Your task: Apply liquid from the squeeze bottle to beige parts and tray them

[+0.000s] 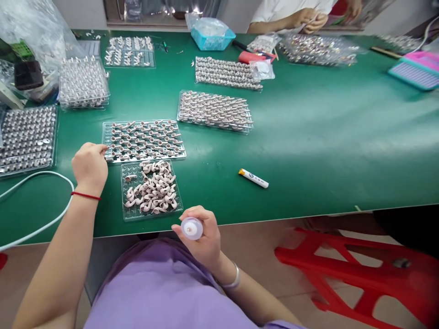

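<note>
My left hand [89, 167] is closed, its fingertips together at the left edge of a clear tray [144, 159] filled with rows of pale earbud shells [146, 139]. What those fingertips pinch is too small to make out. In my right hand [206, 237], at the table's front edge, is a small glue bottle [192, 228], its white cap and fine tip facing up toward me. Between the hands, a second clear tray [127, 201] carries a loose heap of earbud shells [156, 189], with one lying apart on its left side.
More filled trays stand behind [215, 111] and at the left [27, 139]. A white marker-like tube [254, 178] lies to the right on the green table [308, 151]. A white cable [44, 224] loops at left. A co-worker's hands [308, 20] work across the table. Red stool [360, 269] at right.
</note>
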`<state>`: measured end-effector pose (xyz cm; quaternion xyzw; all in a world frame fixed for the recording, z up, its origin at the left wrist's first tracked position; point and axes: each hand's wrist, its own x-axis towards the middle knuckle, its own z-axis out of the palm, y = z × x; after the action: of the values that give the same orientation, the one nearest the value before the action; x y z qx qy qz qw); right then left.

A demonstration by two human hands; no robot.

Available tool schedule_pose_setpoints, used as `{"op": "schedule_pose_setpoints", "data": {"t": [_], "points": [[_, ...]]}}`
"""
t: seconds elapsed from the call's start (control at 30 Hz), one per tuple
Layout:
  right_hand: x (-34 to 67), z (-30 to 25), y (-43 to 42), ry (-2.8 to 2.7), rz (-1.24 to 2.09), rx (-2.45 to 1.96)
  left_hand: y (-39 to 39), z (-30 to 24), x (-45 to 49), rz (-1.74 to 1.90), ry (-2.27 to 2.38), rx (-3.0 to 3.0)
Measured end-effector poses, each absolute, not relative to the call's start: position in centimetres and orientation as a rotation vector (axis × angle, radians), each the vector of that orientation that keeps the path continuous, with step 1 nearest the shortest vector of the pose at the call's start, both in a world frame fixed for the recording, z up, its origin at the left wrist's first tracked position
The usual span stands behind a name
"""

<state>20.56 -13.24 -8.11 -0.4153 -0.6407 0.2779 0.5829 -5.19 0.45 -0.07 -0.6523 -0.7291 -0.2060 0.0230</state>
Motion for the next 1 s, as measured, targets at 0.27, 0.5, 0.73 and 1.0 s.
{"op": "schedule_pose_setpoints", "data": {"t": [0.27, 0.5, 0.73, 1.0], "points": [[20.6, -7.9, -13.1, -1.480, 0.646, -0.967, 2.2, -0.8, -6.0, -0.484, -2.254, -2.087], [20.7, -7.7, -13.0, -1.472, 0.649, -0.977, 0.2, 0.1, -4.7, -0.578, -2.178, -2.116], [20.6, -7.8, -13.0, -1.470, 0.668, -0.990, -3.0, 0.3, -1.8, -0.159, -2.100, -2.479], [20.7, -7.6, -12.9, -1.487, 0.664, -1.015, -4.7, -0.1, -1.4, -0.353, -2.130, -2.360]]}}
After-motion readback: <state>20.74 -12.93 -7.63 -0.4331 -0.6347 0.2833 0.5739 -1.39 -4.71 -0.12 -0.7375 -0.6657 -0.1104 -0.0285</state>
